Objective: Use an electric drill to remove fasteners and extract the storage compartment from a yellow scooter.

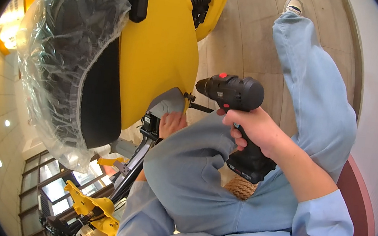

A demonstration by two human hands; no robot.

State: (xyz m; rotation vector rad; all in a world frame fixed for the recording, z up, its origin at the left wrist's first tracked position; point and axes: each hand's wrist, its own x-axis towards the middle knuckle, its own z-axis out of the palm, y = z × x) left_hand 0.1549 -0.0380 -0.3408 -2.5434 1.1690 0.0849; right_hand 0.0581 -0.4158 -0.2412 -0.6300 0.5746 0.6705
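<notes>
Yellow body panel (159,54): sits along inner edge of black seat (102,103); looks mostly mounted, w/ grey trim (168,101) already at corner nearest L hand (172,124); w/ L fingers bent agst that trim, can't tell if gripping or just pressing; w/ R hand (260,128) wrapped firmly round grip of drill (236,93), chuck-end aimed twd panel's outer edge; can't tell if touching; can't make out any driven screw there, so prob. unfinished on fastening; w/ plastic film (44,97) still over seat, i.e. not yet unwrapped; w/ yellow covers (81,203) past seat's near end, can't tell if fixed; overall, prob. mid-job.
</notes>
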